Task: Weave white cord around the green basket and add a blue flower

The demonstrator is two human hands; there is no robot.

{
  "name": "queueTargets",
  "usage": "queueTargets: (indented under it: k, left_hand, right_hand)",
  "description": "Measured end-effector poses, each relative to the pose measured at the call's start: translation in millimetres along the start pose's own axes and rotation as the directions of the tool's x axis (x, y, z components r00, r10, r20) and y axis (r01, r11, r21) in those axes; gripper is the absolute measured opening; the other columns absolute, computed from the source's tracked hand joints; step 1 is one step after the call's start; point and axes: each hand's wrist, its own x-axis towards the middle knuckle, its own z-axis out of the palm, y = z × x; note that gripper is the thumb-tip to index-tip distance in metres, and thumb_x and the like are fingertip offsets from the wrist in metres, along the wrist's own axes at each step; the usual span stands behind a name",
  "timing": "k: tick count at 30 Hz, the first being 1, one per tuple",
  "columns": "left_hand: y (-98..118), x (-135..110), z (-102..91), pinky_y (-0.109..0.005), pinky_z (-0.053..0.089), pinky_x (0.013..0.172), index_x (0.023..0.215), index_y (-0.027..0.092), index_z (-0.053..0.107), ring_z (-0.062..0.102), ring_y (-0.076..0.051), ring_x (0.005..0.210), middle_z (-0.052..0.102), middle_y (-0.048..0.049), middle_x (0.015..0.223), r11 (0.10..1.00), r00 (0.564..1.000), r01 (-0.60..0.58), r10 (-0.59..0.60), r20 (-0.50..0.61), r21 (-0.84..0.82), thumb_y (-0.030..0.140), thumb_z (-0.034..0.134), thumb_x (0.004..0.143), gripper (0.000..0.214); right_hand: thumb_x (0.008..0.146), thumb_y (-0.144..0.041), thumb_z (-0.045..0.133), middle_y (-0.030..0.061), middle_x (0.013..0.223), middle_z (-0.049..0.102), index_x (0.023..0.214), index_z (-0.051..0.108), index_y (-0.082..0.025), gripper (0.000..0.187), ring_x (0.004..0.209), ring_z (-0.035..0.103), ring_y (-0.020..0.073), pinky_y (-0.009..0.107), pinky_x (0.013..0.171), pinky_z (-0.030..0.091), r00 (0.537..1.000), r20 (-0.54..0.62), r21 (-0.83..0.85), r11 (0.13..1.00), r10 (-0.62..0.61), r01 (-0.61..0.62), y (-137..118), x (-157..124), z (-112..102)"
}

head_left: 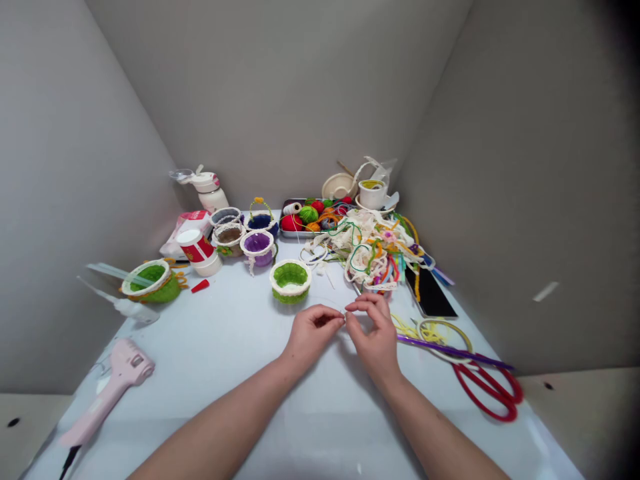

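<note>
Bare forearms lie nearest; the left hand pinches what seems fine thread, and the right hand has its fingertips beside it, but I cannot tell if they grip. Just beyond stands the basket, round, green, ribbed; its fuzzy white rim is on, while thread work seems unfinished.

Craft workspace: yarn balls, glue gun, scissors, grey partition walls.

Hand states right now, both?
Left hand: closed in a pinch; anything held is too small to tell.
Right hand: fingers curled; whether closed or holding, cannot tell.
</note>
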Motion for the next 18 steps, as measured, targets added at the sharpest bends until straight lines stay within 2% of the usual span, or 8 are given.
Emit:
queueTargets:
  k: [8,18]
  left_hand:
    - [-0.8,-0.2,-0.7,-0.026,0.048,0.069,0.074,0.016,0.073,0.063,-0.016,0.071,0.071,-0.0046,0.075,0.998,0.999,-0.024,0.025,-0.021,0.050,0.023,0.069,0.068,0.010]
    - [-3.7,-2.8,-1.6,-0.024,0.045,0.068,0.074,0.016,0.073,0.060,-0.015,0.070,0.069,-0.0033,0.074,0.968,0.988,-0.138,0.150,-0.039,0.212,0.016,0.064,0.073,0.009]
  right_hand:
    - [0.081,-0.022,0.062,0.0048,0.096,0.053,0.083,0.065,-0.021,0.004,0.096,0.054,0.0213,0.038,0.087,0.043,0.999,0.044,-0.003,1.000,-0.010,0.010,-0.1,0.0,-0.9]
    - [0.080,-0.022,0.063,0.0045,0.094,0.055,0.082,0.066,-0.021,0.004,0.093,0.055,0.0212,0.038,0.086,0.043,0.997,0.073,-0.024,1.000,-0.008,0.010,-1.7,0.2,0.0]
